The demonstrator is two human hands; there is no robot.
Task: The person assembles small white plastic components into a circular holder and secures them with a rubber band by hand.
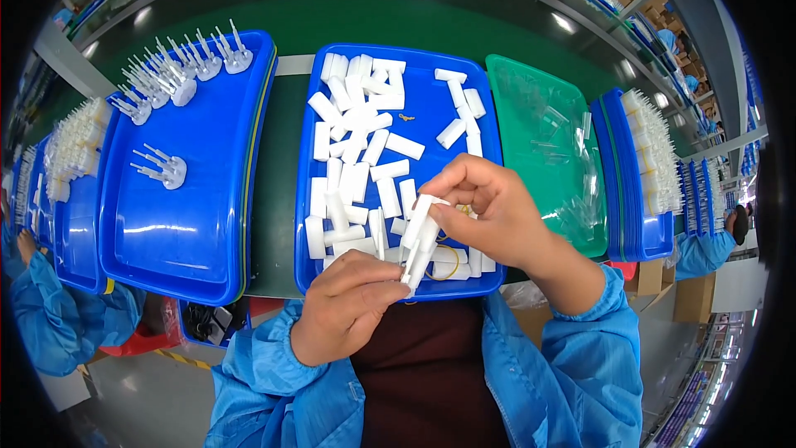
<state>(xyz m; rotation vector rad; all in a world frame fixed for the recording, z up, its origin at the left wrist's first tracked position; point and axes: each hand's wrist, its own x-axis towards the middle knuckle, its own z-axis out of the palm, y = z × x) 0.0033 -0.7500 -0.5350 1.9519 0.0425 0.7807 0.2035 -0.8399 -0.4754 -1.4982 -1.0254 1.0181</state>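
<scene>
Both my hands hold a small bundle of white, oblong plastic pieces over the near edge of the middle blue tray. My left hand is closed on its lower end, thumb and fingers pinching it. Thumb and forefinger of my right hand grip the upper end. Narrow gaps run along the bundle; I cannot tell exactly how many pieces are in it. Many loose white blocks lie in the tray beneath. A thin yellow band loops among the blocks beside my right hand.
At left, a stack of blue trays bears white clusters with upright prongs. A green tray with clear plastic pieces stands at right, beside stacked blue trays of white parts. Beyond runs a green conveyor belt. A co-worker's blue sleeve shows at left.
</scene>
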